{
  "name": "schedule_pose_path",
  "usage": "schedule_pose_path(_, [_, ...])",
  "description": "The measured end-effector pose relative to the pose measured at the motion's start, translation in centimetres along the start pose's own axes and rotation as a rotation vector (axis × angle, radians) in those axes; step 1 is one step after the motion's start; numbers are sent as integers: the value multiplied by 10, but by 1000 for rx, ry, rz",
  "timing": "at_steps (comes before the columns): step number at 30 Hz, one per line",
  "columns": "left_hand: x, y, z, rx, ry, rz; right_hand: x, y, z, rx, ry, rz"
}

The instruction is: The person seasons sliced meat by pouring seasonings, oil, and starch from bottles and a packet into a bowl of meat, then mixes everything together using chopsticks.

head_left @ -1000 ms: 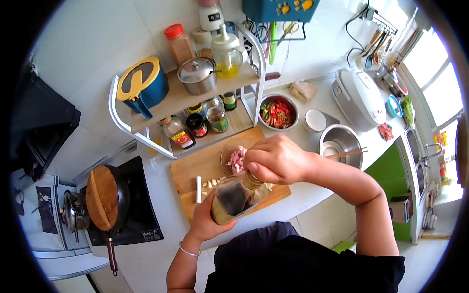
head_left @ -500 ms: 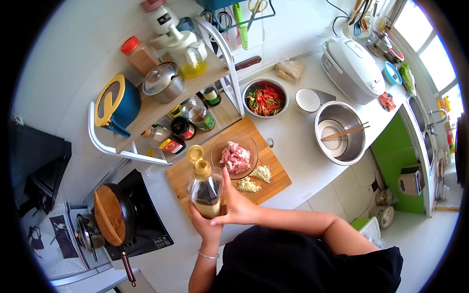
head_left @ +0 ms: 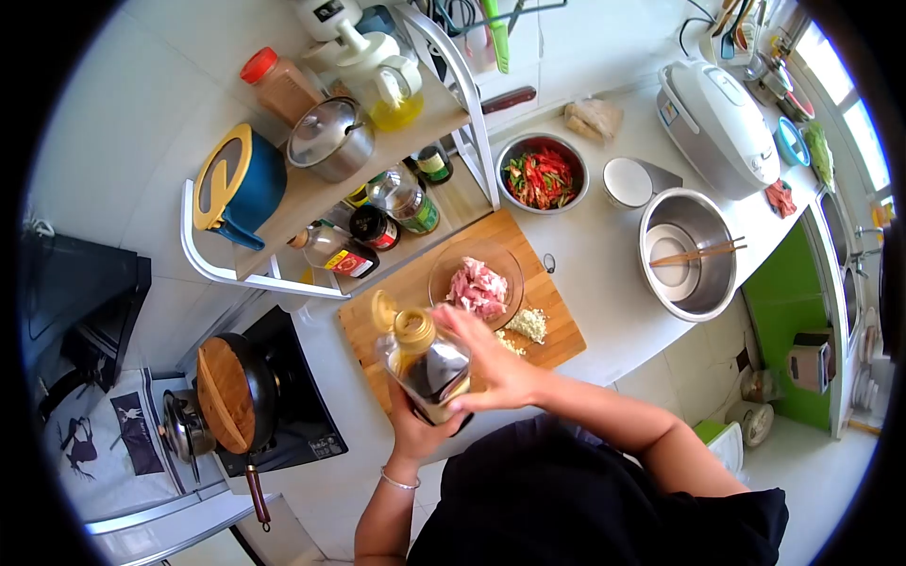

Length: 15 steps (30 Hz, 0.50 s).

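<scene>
A bottle of dark liquid [head_left: 436, 370], its yellow flip cap open, is held above the front of the wooden cutting board [head_left: 557, 325]. My left hand [head_left: 415, 429] wraps round its lower part. On its right side, my right hand [head_left: 495, 366] is also closed round the bottle, slightly blurred. Behind the bottle, a glass bowl with pieces of raw meat [head_left: 478, 287] sits on the board. Chopped pale bits [head_left: 527, 326] lie beside that bowl, partly hidden by my right hand.
A rack [head_left: 486, 160] with bottles and pots stands behind the board. At left, a lidded pan [head_left: 226, 396] is on the hob. A bowl of cut peppers [head_left: 543, 174], a steel bowl with chopsticks [head_left: 698, 297] and a rice cooker [head_left: 719, 127] are at right.
The bottle's cap has been opened, and my right hand has moved from the cap to the bottle's side. Since half a second ago, the bottle's top has tilted nearer the camera.
</scene>
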<state>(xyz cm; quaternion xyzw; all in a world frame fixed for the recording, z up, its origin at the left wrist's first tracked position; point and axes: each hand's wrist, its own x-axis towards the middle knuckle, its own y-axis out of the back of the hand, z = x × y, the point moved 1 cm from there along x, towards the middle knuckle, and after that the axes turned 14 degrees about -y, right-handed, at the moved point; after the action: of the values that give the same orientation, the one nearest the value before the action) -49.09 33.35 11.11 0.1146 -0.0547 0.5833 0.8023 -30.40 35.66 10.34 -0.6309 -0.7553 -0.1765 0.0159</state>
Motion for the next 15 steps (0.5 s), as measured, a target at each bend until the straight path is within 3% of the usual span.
schedule_pose_path(3, [-9,18,-21,503,-4,3,-29,24,19,44,-204,132])
schedule_pose_path(6, [-9,30,-34,611,48,-24,-47,26,33,-2,-505,287])
schedule_pose_path(10, [-5,37,-35,795,141,-120,-47,18,56,-26,-521,291])
schedule_pose_path(15, [5,39,-37,981,44,-205,-34,21,75,-320,-400,439])
